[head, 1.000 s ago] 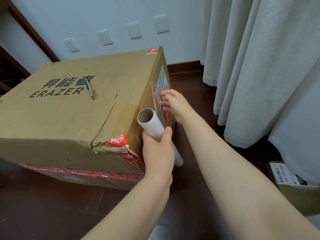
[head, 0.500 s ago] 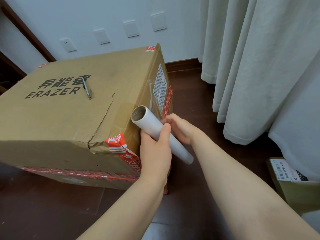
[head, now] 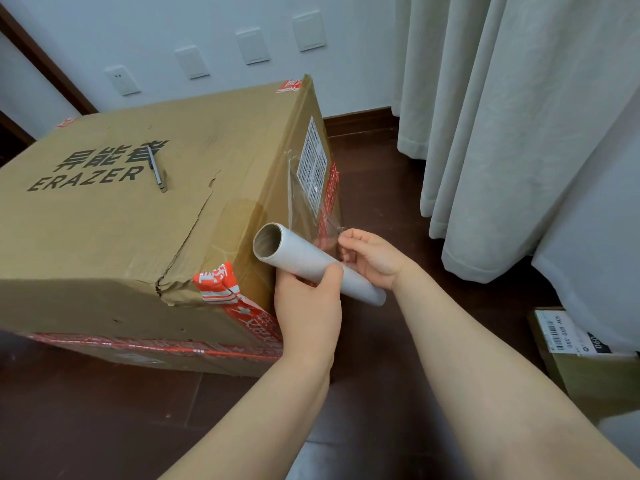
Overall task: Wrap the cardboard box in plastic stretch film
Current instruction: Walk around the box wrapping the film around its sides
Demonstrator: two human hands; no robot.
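Observation:
A large brown cardboard box printed "ERAZER" stands on the dark floor, with red tape at its corners and a torn top flap. My left hand grips a pale stretch film roll beside the box's near right corner, its open tube end facing up-left. My right hand pinches the loose clear film, which stretches up across the box's right side over a white label. The hand sits just behind the roll's far side.
A pen lies on the box top. Cream curtains hang at the right, close to the box's right side. A small labelled carton sits on the floor at the lower right. The white wall with socket plates is behind.
My right hand came down from the label on the box's side to the roll and now pinches the film there. The roll tilted flatter in my left hand.

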